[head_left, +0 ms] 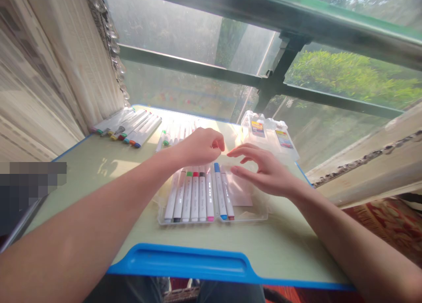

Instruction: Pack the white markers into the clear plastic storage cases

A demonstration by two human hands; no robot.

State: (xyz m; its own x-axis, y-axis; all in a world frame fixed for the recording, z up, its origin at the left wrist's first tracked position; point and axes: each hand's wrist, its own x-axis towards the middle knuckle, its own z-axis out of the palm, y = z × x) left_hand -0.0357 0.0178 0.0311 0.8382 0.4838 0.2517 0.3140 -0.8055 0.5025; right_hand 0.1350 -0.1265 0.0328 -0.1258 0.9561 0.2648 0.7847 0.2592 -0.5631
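My left hand [202,147] hovers over the back of a clear plastic case [187,222], its fingers curled in. What those fingers hold, if anything, is hidden. Close by on the right, my right hand [263,169] has its fingers apart and nothing in them. The case lies open, with several white markers [195,197] side by side in its left compartment. In its right compartment lie a blue-ended marker [220,193] and a brown-ended marker [228,197]. Behind my left hand, another row of white markers [173,134] is partly covered.
A loose group of markers [132,129] lies at the table's back left. Two clear labelled case parts [268,134] stand at the back right by the window [191,68]. The table [132,219] has a blue edge with a raised tray [187,261]; curtains hang on both sides.
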